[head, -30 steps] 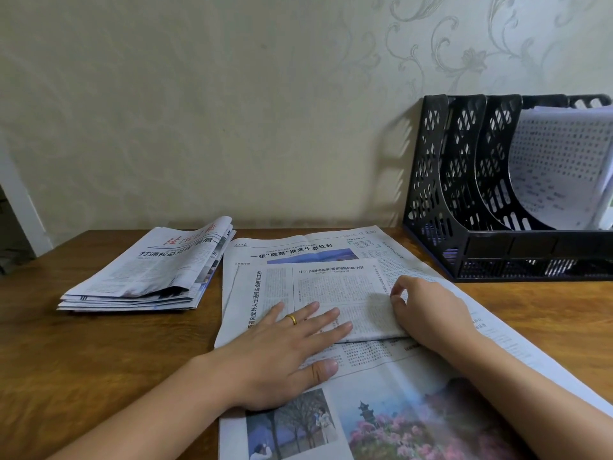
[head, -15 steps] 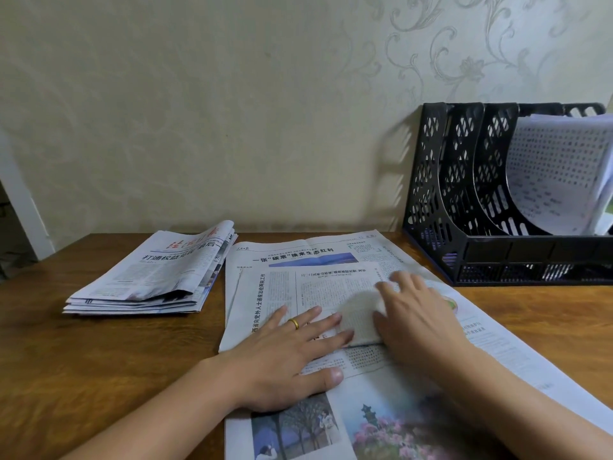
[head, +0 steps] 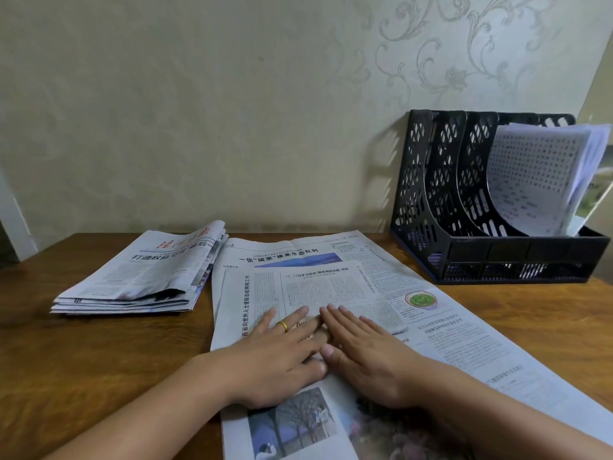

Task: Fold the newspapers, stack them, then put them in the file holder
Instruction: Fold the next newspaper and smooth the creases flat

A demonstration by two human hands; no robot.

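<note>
A folded newspaper (head: 318,293) lies on top of a large open newspaper sheet (head: 464,346) in the middle of the wooden table. My left hand (head: 282,356), with a gold ring, presses flat on the folded paper's near edge. My right hand (head: 361,353) lies flat beside it, fingers straight, touching the left hand's fingers. A stack of folded newspapers (head: 142,277) sits at the left. The black mesh file holder (head: 431,200) stands at the back right against the wall, with white printed sheets (head: 537,174) in its right compartment.
The wooden table (head: 99,360) shows bare wood at the left front and at the right below the file holder. A patterned wall rises directly behind the table. A white frame edge (head: 13,220) stands at the far left.
My right hand slid left across the folded newspaper, from its right edge to beside my left hand, and now lies flat. The left hand stayed pressing in place.
</note>
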